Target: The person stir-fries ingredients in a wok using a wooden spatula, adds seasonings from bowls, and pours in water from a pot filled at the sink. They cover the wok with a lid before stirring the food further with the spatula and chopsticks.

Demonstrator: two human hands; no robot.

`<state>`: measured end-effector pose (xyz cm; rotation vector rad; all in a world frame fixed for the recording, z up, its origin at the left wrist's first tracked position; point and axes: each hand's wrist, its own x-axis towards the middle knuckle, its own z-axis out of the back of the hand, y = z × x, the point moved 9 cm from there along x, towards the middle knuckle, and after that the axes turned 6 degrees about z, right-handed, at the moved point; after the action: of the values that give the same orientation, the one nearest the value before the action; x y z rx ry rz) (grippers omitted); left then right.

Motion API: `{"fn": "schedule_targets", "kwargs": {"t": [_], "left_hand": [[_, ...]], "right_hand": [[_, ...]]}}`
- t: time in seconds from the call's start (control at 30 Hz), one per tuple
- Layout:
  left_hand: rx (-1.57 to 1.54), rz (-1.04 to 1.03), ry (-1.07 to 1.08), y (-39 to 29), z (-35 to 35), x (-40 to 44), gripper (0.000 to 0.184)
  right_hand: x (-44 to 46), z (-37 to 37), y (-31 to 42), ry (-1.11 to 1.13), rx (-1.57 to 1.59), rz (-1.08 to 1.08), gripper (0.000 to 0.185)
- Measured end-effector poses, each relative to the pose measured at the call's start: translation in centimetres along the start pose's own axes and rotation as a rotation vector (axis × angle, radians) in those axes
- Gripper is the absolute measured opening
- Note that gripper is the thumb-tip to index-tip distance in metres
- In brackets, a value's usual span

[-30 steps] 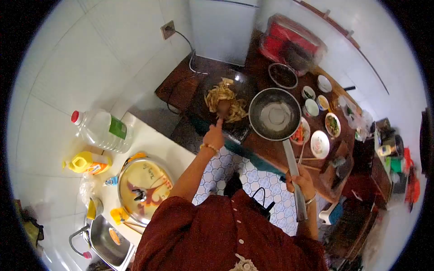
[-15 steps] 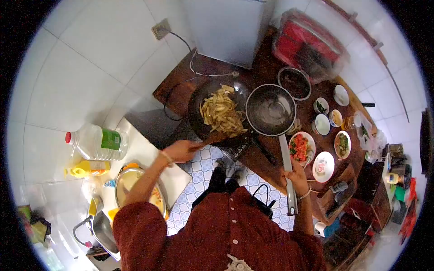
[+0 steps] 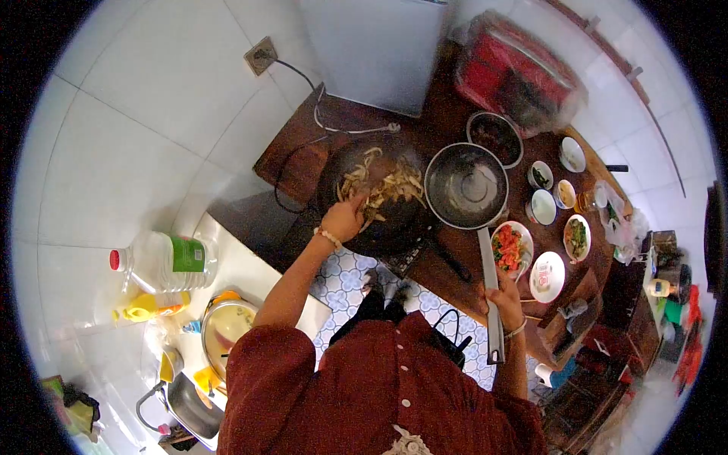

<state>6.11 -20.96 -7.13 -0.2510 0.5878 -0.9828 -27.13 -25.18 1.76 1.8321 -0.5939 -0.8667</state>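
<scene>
My left hand is closed round a wooden spatula, reaching over the near left rim of the dark wok. The spatula's far end is blurred among the pale, browned strips of food in the wok. Closed on the long grey handle of a frying pan is my right hand. That pan is tilted up beside the wok's right side, with a shiny wet patch inside. Just right of its handle sits a bowl of chopped red and green vegetables.
Several small bowls, among them a white bowl, and a dark round pan stand at the right. On the left counter are a large clear jug, a yellow bottle and a pot. A cord lies behind the wok.
My left hand has moved forward and right over the wok, pushing the spatula deeper into the food, which is now spread apart. The frying pan has shifted slightly right in my right hand.
</scene>
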Motion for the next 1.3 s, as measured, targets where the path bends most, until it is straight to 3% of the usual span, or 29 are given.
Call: {"fn": "schedule_targets", "kwargs": {"t": [0.13,0.2,0.33,0.43,0.57,0.63,0.77,0.9,1.0,1.23,1.3], "left_hand": [[0.034,-0.049,0.107,0.8,1.0,-3.1,0.044],[-0.02,-0.219,0.162,0.3,4.7,-5.5,0.048],[0.512,-0.184,0.153,3.8,11.2,-7.3,0.051],[0.68,-0.143,0.198,5.8,10.9,-6.1,0.05],[0.522,-0.167,0.216,3.9,5.6,-3.7,0.047],[0.162,-0.204,0.151,2.2,5.1,-2.7,0.045],[-0.201,-0.306,0.029,1.4,3.6,0.3,0.045],[-0.228,-0.258,0.067,-1.8,0.5,1.4,0.046],[-0.077,-0.253,0.13,-2.7,0.2,-1.2,0.044],[0.097,-0.135,0.199,2.1,11.2,-7.8,0.044],[0.266,-0.102,0.39,3.4,10.6,-9.9,0.046]], "right_hand": [[0.5,0.4,-0.9,0.019,0.008,0.007,0.053],[0.8,1.1,-1.8,0.001,-0.025,0.015,0.053],[1.0,0.6,-1.8,0.028,0.007,-0.008,0.051],[1.5,0.9,-2.2,0.018,-0.115,-0.026,0.051],[1.4,0.3,-1.6,0.01,-0.02,-0.012,0.053],[1.3,0.6,-2.1,0.036,-0.047,-0.026,0.054],[0.8,1.0,-2.1,-0.015,0.013,-0.023,0.053],[0.6,0.7,-1.4,-0.042,0.066,-0.015,0.055],[0.5,0.8,-1.3,-0.032,0.08,0.0,0.055],[1.0,1.5,-1.5,0.02,-0.009,0.019,0.054],[1.3,1.8,-2.2,0.005,-0.014,0.028,0.054]]}}
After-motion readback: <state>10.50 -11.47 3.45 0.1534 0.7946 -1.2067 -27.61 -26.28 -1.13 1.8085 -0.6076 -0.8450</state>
